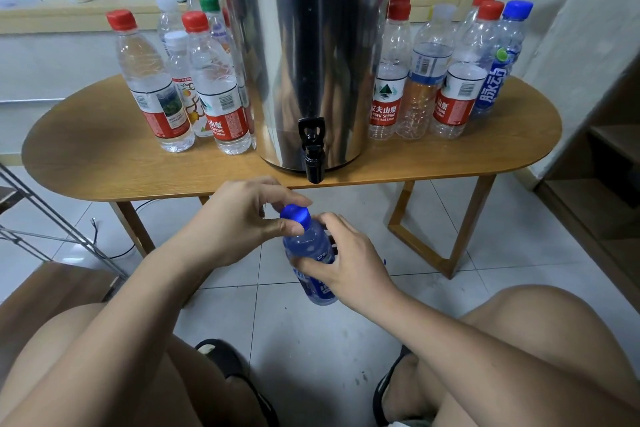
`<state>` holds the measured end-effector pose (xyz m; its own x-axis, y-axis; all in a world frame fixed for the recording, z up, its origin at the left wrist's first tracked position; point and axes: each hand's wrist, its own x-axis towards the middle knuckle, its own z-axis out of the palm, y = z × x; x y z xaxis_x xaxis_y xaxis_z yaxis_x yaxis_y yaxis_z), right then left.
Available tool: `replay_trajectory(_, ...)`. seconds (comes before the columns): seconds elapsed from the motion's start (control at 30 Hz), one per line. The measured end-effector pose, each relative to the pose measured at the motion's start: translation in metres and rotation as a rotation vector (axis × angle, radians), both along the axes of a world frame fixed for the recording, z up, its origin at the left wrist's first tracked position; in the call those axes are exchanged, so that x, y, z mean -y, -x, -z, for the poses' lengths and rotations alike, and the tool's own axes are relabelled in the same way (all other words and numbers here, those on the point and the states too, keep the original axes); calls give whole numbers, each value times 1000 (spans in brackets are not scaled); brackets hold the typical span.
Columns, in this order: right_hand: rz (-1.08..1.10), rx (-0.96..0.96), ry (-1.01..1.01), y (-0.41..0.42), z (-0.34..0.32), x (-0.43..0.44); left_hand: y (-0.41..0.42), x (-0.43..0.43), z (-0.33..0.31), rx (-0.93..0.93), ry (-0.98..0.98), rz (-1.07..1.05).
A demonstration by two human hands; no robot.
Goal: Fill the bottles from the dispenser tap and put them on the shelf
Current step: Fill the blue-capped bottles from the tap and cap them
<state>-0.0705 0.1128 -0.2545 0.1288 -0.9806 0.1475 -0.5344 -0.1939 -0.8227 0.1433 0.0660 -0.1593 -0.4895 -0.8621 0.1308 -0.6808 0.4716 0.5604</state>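
A blue-tinted bottle (310,250) with a blue cap (295,215) is held upright in front of the table, below the black tap (313,152) of the steel dispenser (304,45). My right hand (349,267) wraps around the bottle's body. My left hand (249,218) pinches the cap with thumb and fingers. Several capped bottles (214,87) holding water stand left of the dispenser. Several empty-looking capped bottles (450,80) stand to its right.
The oval wooden table (104,156) carries the dispenser and bottles, with a window sill behind. Wooden shelving (606,184) stands at the right edge. A metal rack (41,218) sits at the left. My knees and sandalled feet are on the tiled floor below.
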Motion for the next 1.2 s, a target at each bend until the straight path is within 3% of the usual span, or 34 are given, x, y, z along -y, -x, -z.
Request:
replay_trajectory(0.27,10,-26,34,1,1,-1,12,-2,5,47,115,-152)
replay_trajectory(0.53,31,41,0,3,1,2,1,0,2,-46,-52,112)
replay_trajectory(0.77,13,-10,5,2,1,3,9,-3,12,-9,104,-101)
replay_trajectory(1.2,43,27,62,6,0,1,10,-7,6,-39,64,62)
